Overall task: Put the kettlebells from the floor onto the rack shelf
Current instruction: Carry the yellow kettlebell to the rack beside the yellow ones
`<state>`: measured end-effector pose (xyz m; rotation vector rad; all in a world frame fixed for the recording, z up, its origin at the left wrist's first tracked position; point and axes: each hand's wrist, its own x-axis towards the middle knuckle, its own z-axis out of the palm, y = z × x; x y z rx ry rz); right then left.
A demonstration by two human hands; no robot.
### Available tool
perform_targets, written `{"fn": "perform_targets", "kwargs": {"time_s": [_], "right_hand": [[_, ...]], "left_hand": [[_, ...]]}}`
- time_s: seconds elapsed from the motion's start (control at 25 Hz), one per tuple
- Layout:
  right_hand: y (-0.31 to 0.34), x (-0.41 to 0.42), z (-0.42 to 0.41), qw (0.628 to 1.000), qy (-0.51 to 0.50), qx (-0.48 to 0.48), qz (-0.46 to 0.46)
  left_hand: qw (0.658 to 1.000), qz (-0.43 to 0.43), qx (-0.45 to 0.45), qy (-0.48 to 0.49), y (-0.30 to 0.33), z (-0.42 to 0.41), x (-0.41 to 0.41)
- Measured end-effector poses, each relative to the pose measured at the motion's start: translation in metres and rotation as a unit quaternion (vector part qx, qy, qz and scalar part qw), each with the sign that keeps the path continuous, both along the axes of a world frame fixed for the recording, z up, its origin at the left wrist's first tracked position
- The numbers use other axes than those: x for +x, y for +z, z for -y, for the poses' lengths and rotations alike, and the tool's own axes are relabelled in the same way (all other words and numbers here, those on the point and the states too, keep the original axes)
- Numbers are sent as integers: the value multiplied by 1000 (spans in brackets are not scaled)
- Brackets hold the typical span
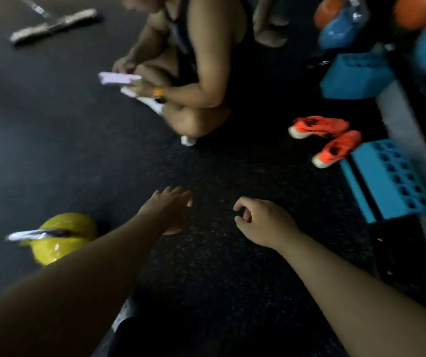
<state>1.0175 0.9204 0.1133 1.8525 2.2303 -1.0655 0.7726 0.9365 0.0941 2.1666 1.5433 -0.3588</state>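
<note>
The dark rubber floor (52, 130) fills most of the view, and it looks speckled and grippy. On it, further ahead, a seated person (193, 73) holds a pale phone and does not touch the task's things. At the right edge stands the rack (400, 119), blurred, with blue and orange balls near it, two blue perforated blocks (384, 179) and a pair of orange shoes (327, 139) on the floor just beside. The yellow kettlebell (59, 240) sits on the floor at lower left, well apart from the rack, partly hidden behind the left forearm; its silver handle (31, 235) lies across the top. The left hand (166, 210) is stretched forward with flat, open fingers and holds nothing. The right hand (263, 222) is loosely curled, thumb and fingers apart, also empty. I judge the kettlebell to be heavy, rigid and glossy, so the round body would slip in a palm; the handle is the correct place to take it, with a full closed grip, and probably lifted with care for the back.
</note>
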Motion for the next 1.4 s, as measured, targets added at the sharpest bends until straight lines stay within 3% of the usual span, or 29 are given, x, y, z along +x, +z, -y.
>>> {"fn": "perform_targets", "kwargs": {"time_s": [0.28, 0.44, 0.6, 0.76, 0.92, 1.08, 1.24, 1.4], "right_hand": [[-42, -274, -19, 990, 131, -42, -9], [-75, -406, -6, 980, 182, -70, -29], [-135, -501, 2, 966, 253, -57, -11], [-192, -566, 3, 957, 283, -42, 45], [-226, -580, 8, 964, 249, -94, 1], [-225, -553, 2, 961, 222, -155, -50], [-218, -478, 14, 967, 171, -175, -74], [-201, -370, 13, 983, 30, -163, -83]], "left_hand": [[984, -18, 9, 175, -34, 43, -244], [962, -110, -10, 248, -61, 76, -378], [940, -238, -24, 244, -108, 93, -479], [960, -137, -101, 223, -164, 81, -514], [967, -45, -127, 215, -198, 65, -509], [977, -85, -154, 124, -196, 53, -489], [976, -80, -201, 27, -188, 41, -425], [970, -66, -225, -67, -173, -3, -308]]}}
